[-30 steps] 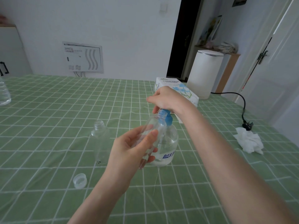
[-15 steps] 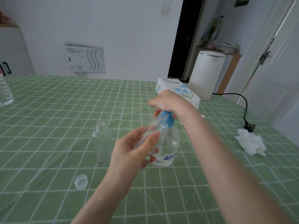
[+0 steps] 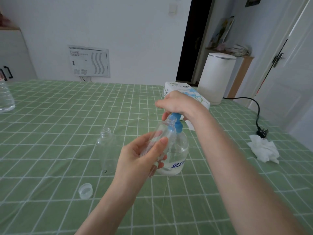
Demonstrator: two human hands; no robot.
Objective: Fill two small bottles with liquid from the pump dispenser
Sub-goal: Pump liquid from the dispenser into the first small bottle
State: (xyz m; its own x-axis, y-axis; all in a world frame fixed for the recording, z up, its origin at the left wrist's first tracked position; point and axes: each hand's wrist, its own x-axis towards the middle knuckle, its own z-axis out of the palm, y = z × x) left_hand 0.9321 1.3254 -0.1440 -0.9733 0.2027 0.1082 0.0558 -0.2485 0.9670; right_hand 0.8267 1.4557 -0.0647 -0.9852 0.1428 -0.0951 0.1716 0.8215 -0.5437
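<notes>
**Small bottle held up to the pump nozzle**

The left hand (image 3: pixel 144 156) grips the tilted small bottle (image 3: pixel 161 133) around its lower body, thumb on the near side and fingers wrapped behind. The bottle is clear and leans to the right, its open threaded mouth raised against the blue pump head (image 3: pixel 177 127) of the pump dispenser (image 3: pixel 177 150). Whether any liquid is inside this bottle cannot be made out.

The right hand (image 3: pixel 176 104) comes down on the pump head from above, its fingers curled over the top of it. The dispenser stands upright on the green checked surface (image 3: pixel 50 116), just behind the left hand, with clear liquid in its lower part and a blue-lettered label on its front.

The standing small bottle (image 3: pixel 107 148) is upright and uncapped, just left of the left hand and apart from it. A translucent cap (image 3: pixel 85 190) lies nearer, left of the left forearm.

At the far right, a tissue box (image 3: pixel 179 89) sits behind the right hand, with a white cylindrical container (image 3: pixel 216 77) beside it. A black cord (image 3: pixel 254 102) runs to a plug beside a crumpled tissue (image 3: pixel 264 150) at the right edge. At the far left, part of a large clear bottle (image 3: pixel 6 97) shows.
</notes>
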